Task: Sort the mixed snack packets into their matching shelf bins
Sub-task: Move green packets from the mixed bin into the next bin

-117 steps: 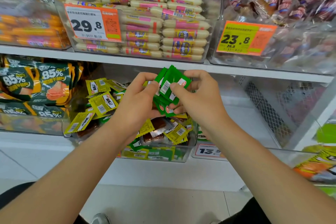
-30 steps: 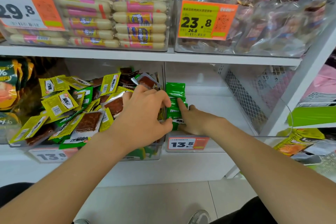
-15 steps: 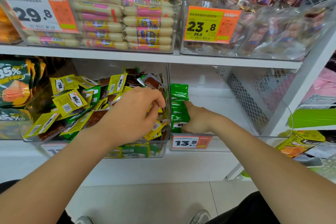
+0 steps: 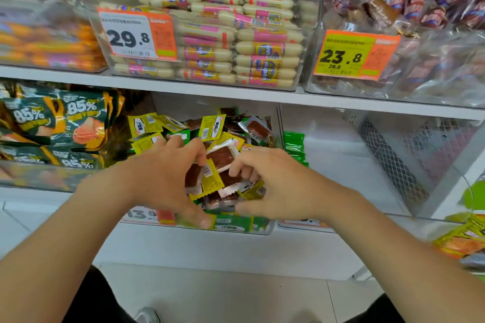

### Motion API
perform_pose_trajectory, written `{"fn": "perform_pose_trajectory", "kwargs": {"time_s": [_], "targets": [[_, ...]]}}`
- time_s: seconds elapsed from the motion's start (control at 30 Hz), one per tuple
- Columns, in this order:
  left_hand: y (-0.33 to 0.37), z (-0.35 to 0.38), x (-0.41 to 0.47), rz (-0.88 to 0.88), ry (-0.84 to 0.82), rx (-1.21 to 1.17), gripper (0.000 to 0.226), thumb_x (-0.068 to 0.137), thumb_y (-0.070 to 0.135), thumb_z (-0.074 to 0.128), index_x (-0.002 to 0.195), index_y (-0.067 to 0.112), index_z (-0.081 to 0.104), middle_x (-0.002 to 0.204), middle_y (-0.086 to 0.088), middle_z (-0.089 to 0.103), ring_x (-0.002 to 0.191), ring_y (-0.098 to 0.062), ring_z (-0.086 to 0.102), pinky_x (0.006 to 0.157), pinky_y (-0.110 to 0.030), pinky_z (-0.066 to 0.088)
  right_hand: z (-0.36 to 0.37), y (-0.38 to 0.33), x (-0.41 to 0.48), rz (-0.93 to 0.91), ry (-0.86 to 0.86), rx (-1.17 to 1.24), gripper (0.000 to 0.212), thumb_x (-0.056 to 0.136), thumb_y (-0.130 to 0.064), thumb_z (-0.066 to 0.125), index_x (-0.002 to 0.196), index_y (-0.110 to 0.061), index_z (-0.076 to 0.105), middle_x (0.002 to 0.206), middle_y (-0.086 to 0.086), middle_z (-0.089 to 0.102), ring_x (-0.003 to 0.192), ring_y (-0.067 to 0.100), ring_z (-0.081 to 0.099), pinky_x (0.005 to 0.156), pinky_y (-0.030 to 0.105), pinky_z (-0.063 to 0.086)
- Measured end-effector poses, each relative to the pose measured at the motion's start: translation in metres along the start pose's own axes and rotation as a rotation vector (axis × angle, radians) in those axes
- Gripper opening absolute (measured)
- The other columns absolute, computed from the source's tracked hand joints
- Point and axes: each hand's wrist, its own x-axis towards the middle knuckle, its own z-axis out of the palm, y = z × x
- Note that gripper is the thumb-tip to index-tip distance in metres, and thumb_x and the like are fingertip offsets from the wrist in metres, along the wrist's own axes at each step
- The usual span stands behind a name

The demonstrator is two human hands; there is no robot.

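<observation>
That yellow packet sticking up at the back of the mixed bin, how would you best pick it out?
Pinch the yellow packet by its top edge, coming from above. It stands nearly upright, its top clear of the other packets, while its lower end is tucked among them.

Left hand (image 4: 168, 176), right hand (image 4: 278, 183) close, fingers curled

Jumble of yellow, green and brown packets (image 4: 212, 127) in clear bin (image 4: 273, 228); green stack (image 4: 294, 144), seemingly upright, alongside.
</observation>
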Motion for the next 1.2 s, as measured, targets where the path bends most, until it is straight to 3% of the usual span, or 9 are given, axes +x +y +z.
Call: {"fn": "perform_pose_trajectory", "kwargs": {"time_s": [0.13, 0.33, 0.43, 0.53, 0.67, 0.73, 0.93, 1.07, 1.2], "targets": [[-0.019, 0.007, -0.002, 0.048, 0.024, -0.056, 0.093, 0.054, 0.063, 0.094, 0.119, 0.053, 0.029, 0.117, 0.012, 0.034, 0.114, -0.017, 0.038, 0.092, -0.040, 0.050, 0.019, -0.005, 0.021, -0.042, -0.024, -0.132, 0.096, 0.067, -0.060, 0.090, 0.145, -0.049, 0.036, 0.136, -0.014, 0.039, 0.126, 0.010, 0.044, 0.098, 0.033, 0.049], [-0.050, 0.008, 0.006, 0.151, 0.147, -0.200, 0.068, 0.082, 0.057, 0.079, 0.141, 0.052, 0.047, 0.116, 0.017, 0.045, 0.097, -0.002, 0.050, 0.081, -0.020, 0.043, 0.025, -0.001, 0.045, -0.048, 0.124, -0.133, 0.053, 0.087, -0.057, 0.074, 0.135, -0.047, 0.053, 0.125, -0.014, 0.050, 0.115, 0.012, 0.057, 0.090, 0.044, 0.056], [-0.058, 0.009, 0.012, 0.138, 0.332, -0.145, 0.052, 0.095, 0.053, 0.065, 0.144, 0.040, 0.054, 0.113, 0.013, 0.050, 0.096, -0.006, 0.054, 0.083, -0.026, 0.044, 0.022, 0.002, 0.052, -0.024, 0.216, -0.220, 0.043, 0.097, -0.046, 0.066, 0.138, -0.041, 0.056, 0.131, -0.012, 0.057, 0.119, 0.017, 0.059, 0.092, 0.045, 0.055], [-0.060, 0.013, 0.020, 0.109, 0.426, -0.129, 0.041, 0.098, 0.052, 0.062, 0.136, 0.039, 0.059, 0.110, 0.012, 0.051, 0.108, -0.018, 0.059, 0.090, -0.040, 0.054, 0.023, 0.003, 0.059, 0.054, 0.272, -0.133, 0.043, 0.098, -0.039, 0.068, 0.140, -0.033, 0.060, 0.132, -0.008, 0.066, 0.119, 0.021, 0.062, 0.096, 0.045, 0.054], [-0.056, 0.015, 0.032, 0.034, 0.548, -0.142, 0.051, 0.093, 0.053, 0.069, 0.134, 0.031, 0.049, 0.124, 0.005, 0.056, 0.104, -0.024, 0.060, 0.073, -0.041, 0.053, 0.019, 0.003, 0.065, 0.209, 0.363, 0.001, 0.034, 0.099, -0.036, 0.069, 0.131, -0.025, 0.063, 0.106, -0.004, 0.069, 0.099, 0.021, 0.061, 0.076, 0.034, 0.043], [-0.055, 0.013, 0.035, 0.008, 0.623, -0.185, 0.058, 0.086, 0.055, 0.075, 0.126, 0.028, 0.044, 0.121, 0.004, 0.054, 0.097, -0.026, 0.060, 0.069, -0.044, 0.053, 0.015, 0.004, 0.065, 0.285, 0.397, 0.043, 0.034, 0.098, -0.035, 0.069, 0.130, -0.024, 0.061, 0.110, -0.003, 0.066, 0.109, 0.022, 0.054, 0.081, 0.032, 0.036], [-0.054, 0.013, 0.037, 0.103, 0.713, -0.209, 0.062, 0.078, 0.055, 0.081, 0.107, 0.023, 0.037, 0.106, 0.004, 0.042, 0.077, -0.028, 0.053, 0.060, -0.051, 0.052, 0.007, 0.007, 0.058, 0.376, 0.330, 0.139, 0.087, 0.079, -0.042, 0.089, 0.145, -0.028, 0.033, 0.110, -0.005, 0.061, 0.110, 0.016, 0.049, 0.080, 0.033, 0.038], [-0.050, 0.008, 0.033, 0.184, 0.681, -0.204, 0.064, 0.072, 0.052, 0.086, 0.104, 0.025, 0.038, 0.108, 0.004, 0.038, 0.076, -0.027, 0.053, 0.061, -0.050, 0.053, 0.006, 0.007, 0.056, 0.394, 0.414, 0.121, 0.108, 0.059, -0.049, 0.099, 0.143, -0.030, 0.034, 0.114, -0.001, 0.057, 0.111, 0.015, 0.039, 0.078, 0.035, 0.038], [-0.056, 0.002, 0.028, 0.204, 0.572, -0.175, 0.052, 0.066, 0.047, 0.092, 0.076, 0.028, 0.045, 0.103, 0.010, 0.043, 0.074, -0.018, 0.057, 0.065, -0.048, 0.055, 0.006, 0.008, 0.053, 0.345, 0.407, 0.097, 0.080, 0.059, -0.051, 0.098, 0.124, -0.032, 0.054, 0.113, -0.007, 0.057, 0.112, 0.014, 0.043, 0.073, 0.032, 0.036]]}}
